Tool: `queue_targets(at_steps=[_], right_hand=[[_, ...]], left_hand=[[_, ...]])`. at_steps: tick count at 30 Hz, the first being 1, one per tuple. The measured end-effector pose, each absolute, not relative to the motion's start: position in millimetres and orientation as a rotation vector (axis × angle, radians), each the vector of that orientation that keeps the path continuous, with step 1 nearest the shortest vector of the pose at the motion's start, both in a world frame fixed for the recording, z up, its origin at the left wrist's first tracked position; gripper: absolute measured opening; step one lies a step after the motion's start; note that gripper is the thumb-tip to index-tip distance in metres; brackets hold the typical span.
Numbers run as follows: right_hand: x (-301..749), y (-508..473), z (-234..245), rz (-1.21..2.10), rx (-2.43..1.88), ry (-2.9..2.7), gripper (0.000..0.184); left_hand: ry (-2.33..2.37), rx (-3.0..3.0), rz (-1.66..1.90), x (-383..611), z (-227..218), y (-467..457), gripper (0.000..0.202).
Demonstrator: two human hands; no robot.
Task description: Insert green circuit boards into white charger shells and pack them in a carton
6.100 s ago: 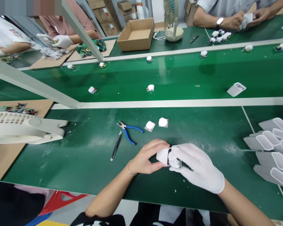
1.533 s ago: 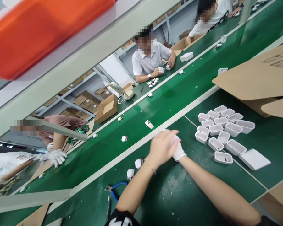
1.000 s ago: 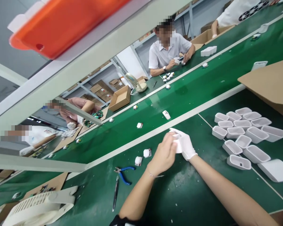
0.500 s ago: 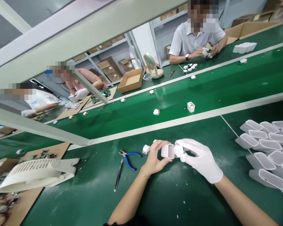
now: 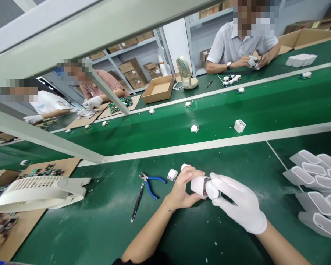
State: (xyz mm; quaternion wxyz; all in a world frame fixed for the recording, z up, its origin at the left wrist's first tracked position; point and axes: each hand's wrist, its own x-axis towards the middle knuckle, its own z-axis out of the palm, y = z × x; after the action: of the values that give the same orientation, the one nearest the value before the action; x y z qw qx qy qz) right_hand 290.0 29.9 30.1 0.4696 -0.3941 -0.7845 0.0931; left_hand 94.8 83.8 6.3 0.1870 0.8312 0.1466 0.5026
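Note:
My bare left hand point(image 5: 182, 189) is closed round a white plastic housing point(image 5: 199, 185), its open end turned to the right. In my gloved right hand point(image 5: 241, 206) a small part with a white padded top point(image 5: 212, 189) is pinched between thumb and fingers. That part sits at the mouth of the housing, partly inside it. Behind my left hand lie a white-topped circuit board point(image 5: 172, 174) and another partly hidden one. Blue-handled cutters point(image 5: 152, 183) and black tweezers point(image 5: 137, 203) rest on the green table to the left.
Several empty white housings point(image 5: 320, 176) stand at the right. A cream fan point(image 5: 38, 193) occupies the left side beside cardboard with circuit boards. On the green conveyor point(image 5: 165, 130) are white-topped boards and one filled housing point(image 5: 239, 126). Several co-workers sit across; a slanted post point(image 5: 44, 136) rises at left.
The white-topped part has gone deeper into the mouth of the housing. Both hands have shifted slightly down and right in view. The filled housing on the conveyor appears farther right.

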Motion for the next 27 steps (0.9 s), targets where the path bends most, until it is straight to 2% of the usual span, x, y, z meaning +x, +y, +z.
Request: queue_targets(at_steps=[12,17,23,27], right_hand=[[287.3,30.5,45.9,0.031,-0.936,-2.027,0.029],[287.1,30.8,42.5,-0.008,-0.931,-2.002,0.025],[286.8,28.9,38.1,0.281,-1.088,-2.031,0.022],[287.3,27.3,36.5,0.301,-1.014,-2.024,0.022]], left_hand=[[0.401,2.376,1.375,92.0,14.0,85.4,0.076],[0.444,2.383,1.369,93.3,13.3,83.7,0.074],[0.416,2.317,1.355,95.2,12.2,82.2,0.070],[0.410,2.308,1.345,96.0,13.6,81.4,0.069]])
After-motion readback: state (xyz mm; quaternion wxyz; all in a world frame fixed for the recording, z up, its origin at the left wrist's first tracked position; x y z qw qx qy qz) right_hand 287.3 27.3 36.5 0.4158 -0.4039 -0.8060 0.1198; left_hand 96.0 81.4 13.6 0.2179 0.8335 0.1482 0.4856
